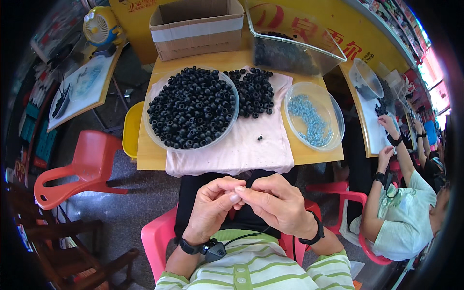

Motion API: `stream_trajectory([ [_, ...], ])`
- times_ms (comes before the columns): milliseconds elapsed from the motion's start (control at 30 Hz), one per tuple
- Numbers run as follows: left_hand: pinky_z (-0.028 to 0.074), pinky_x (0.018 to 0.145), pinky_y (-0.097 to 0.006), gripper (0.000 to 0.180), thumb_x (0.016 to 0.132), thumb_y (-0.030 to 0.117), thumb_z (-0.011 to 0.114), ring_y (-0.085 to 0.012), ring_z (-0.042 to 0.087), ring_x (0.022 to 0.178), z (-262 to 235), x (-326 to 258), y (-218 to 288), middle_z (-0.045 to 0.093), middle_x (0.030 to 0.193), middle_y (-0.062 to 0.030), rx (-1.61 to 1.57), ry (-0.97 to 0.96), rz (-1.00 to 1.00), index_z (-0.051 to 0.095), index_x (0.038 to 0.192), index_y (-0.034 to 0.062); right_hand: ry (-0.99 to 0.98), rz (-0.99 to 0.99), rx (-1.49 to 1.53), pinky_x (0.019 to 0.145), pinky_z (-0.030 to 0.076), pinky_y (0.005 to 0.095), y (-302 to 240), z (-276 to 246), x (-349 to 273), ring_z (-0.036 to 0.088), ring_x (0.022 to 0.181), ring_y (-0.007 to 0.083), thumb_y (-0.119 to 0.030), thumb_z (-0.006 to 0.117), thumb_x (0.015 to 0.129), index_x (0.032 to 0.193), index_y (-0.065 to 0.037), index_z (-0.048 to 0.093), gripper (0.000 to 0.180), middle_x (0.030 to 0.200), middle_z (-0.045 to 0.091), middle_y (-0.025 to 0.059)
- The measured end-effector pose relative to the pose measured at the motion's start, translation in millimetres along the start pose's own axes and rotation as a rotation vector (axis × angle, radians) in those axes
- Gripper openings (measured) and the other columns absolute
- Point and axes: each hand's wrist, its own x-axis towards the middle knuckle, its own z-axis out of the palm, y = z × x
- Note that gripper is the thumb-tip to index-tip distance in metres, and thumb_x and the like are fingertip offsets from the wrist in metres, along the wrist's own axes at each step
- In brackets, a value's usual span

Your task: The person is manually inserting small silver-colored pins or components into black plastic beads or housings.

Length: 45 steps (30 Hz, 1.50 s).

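Observation:
My left hand [215, 205] and my right hand [275, 202] meet in front of me, just short of the table's near edge. Thumbs and forefingers of both are pinched together, and whatever sits between the fingertips is hidden or too small to name. Beyond them, a round clear tub [148, 126] is heaped with small black hollow plastic pieces [191, 104]. More such black pieces [254, 94] lie loose on a pale pink cloth [227, 157], with one small black piece [260, 138] apart from the pile. To the right, a clear oval tub [338, 130] holds small pale blue, see-through pieces [309, 121].
A cardboard box [195, 36] and a clear bin [297, 50] with black pieces stand at the table's back. A yellow bucket [130, 130] and a red chair [87, 164] are at the left. Another person [403, 208] works at a side table [362, 111] on the right.

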Motion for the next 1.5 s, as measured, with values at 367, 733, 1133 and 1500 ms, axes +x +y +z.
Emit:
stream_trajectory([
  [367, 0.049, 0.072, -0.026, 0.016, 0.090, 0.002, 0.061, -0.0139, 0.059, 0.080, -10.7, 18.1, -2.3, 0.064, 0.098, -0.0117, 0.080, 0.060, 0.047, 0.060, 0.105, -0.0022, 0.156, 0.580, -0.183, 0.063, 0.049, 0.0373, 99.5, 4.0, 3.5, 0.062, 0.068, 0.0303, -0.010, 0.064, 0.087, 0.092, 0.000, 0.065, 0.011, 0.082, 0.064, 0.0171],
  [733, 0.046, 0.072, -0.023, 0.021, 0.088, 0.009, 0.066, -0.0129, 0.052, 0.077, -24.3, 42.2, -9.1, 0.056, 0.096, -0.0101, 0.285, 0.122, 0.070, 0.053, 0.103, 0.0024, 0.099, 0.547, -0.404, 0.067, 0.049, 0.0431, 109.7, 38.0, 12.3, 0.059, 0.078, 0.0342, -0.010, 0.061, 0.079, 0.081, -0.004, 0.054, 0.009, 0.076, 0.055, 0.0148],
  [1133, 0.045, 0.070, -0.024, 0.020, 0.088, 0.007, 0.064, -0.0147, 0.053, 0.076, -28.5, 56.4, -4.0, 0.057, 0.094, -0.0106, 0.369, 0.110, 0.019, 0.053, 0.105, 0.0028, 0.015, 0.519, -0.408, 0.072, 0.050, 0.0378, 98.3, 36.7, 9.9, 0.059, 0.086, 0.0308, -0.006, 0.057, 0.075, 0.086, -0.004, 0.052, 0.013, 0.086, 0.053, 0.0133],
  [1500, 0.054, 0.073, -0.028, 0.020, 0.092, 0.003, 0.057, -0.0184, 0.065, 0.080, 0.0, 49.7, 9.7, 0.066, 0.100, -0.0177, 0.223, 0.103, -0.051, 0.059, 0.111, -0.0037, -0.034, 0.576, -0.143, 0.064, 0.054, 0.0344, 98.1, 4.4, 21.0, 0.065, 0.071, 0.0246, 0.000, 0.066, 0.076, 0.091, -0.001, 0.064, 0.015, 0.082, 0.064, 0.0143],
])
